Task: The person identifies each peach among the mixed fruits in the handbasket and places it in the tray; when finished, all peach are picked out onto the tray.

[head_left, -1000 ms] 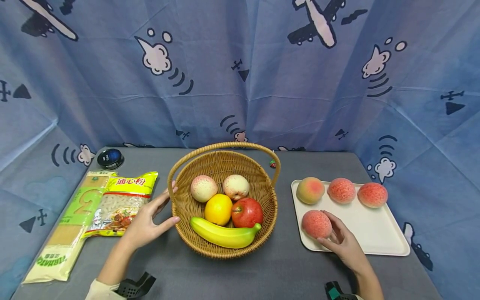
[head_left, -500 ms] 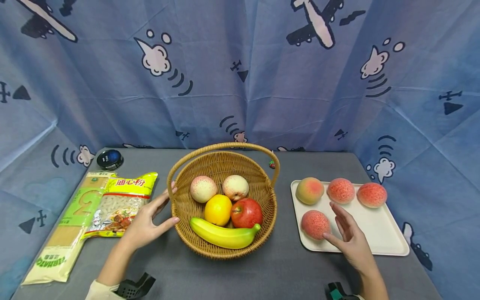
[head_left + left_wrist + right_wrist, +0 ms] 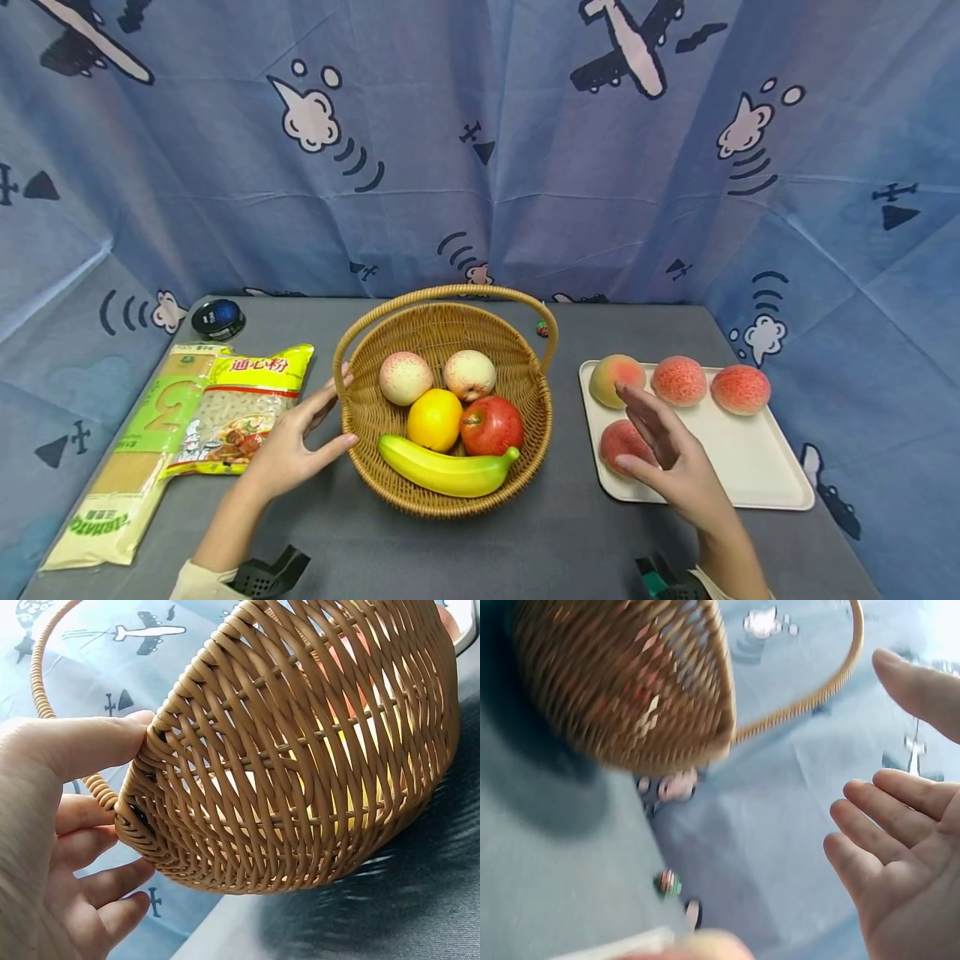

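The wicker basket holds two pale peaches, an orange, a red apple and a banana. My left hand rests against its left side, the straight thumb touching the rim and the other fingers near the base of the handle. My right hand is raised in front of a pinkish-red peach on the white tray, partly covering it. In the right wrist view, this hand's palm faces the camera with thumb and fingers spread, holding nothing.
More peaches, among them a yellow-red one, line the tray's back edge. At the left lie a pasta bag and a long green packet. A dark round object is behind them. Blue curtain surrounds the table.
My right hand has let go of the pinkish-red peach, leaving it on the tray. Its fingers have opened, and the hand has lifted and shifted left. The left hand stays at the basket.
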### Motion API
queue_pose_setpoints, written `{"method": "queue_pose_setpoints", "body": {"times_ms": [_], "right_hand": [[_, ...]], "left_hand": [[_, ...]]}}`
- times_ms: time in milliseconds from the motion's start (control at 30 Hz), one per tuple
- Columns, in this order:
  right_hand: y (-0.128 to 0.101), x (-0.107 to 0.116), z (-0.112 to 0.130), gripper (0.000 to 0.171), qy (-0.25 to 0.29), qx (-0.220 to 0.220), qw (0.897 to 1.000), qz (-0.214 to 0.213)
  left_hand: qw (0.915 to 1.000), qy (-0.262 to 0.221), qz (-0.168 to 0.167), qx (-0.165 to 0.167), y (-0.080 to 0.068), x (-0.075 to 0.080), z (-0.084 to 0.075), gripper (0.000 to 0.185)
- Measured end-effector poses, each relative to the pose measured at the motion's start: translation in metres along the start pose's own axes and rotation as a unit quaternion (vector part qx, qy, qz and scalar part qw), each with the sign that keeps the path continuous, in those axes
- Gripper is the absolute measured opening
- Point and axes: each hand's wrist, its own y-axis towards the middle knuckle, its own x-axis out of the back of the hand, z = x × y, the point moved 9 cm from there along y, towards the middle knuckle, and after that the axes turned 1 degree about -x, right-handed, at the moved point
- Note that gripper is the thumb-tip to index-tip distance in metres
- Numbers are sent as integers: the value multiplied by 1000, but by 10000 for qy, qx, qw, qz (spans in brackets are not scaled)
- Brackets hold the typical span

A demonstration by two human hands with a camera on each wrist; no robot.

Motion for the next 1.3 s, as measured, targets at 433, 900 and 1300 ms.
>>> {"method": "queue_pose_setpoints", "body": {"times_ms": [433, 900, 1300], "right_hand": [[58, -74, 44, 75, -170, 250, 9891, 1438], [144, -145, 54, 65, -312, 101, 9669, 2530], [191, -198, 3, 58, -295, -708, 9375, 3394]], "left_hand": [[10000, -3, 11, 2, 0, 0, 0, 66], [9999, -84, 12, -63, 1, 0, -1, 66], [10000, 20, 40, 43, 0, 0, -1, 66]]}}
